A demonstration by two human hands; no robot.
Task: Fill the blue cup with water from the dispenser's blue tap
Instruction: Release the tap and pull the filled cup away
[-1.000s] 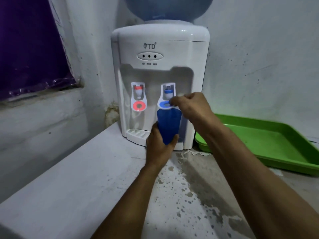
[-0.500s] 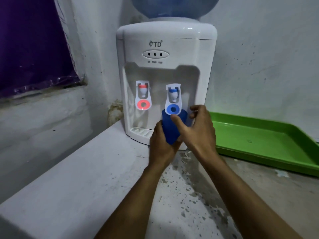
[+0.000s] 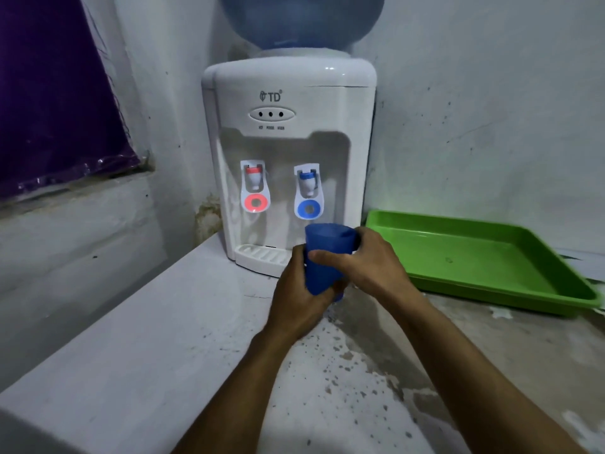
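Both hands are wrapped on the blue cup: the left hand cradles its lower body from below and left, the right hand closes around its upper side, thumb across the front. Held upright, the cup sits below and in front of the blue tap, clear of the lever, over the desk edge near the drip tray. Whether it holds water cannot be seen. Judging by this, filling looks finished or paused; next comes carrying it level or raising it back under the spout. Forearms reach forward, converging. Beside the dispenser lies a green tray.
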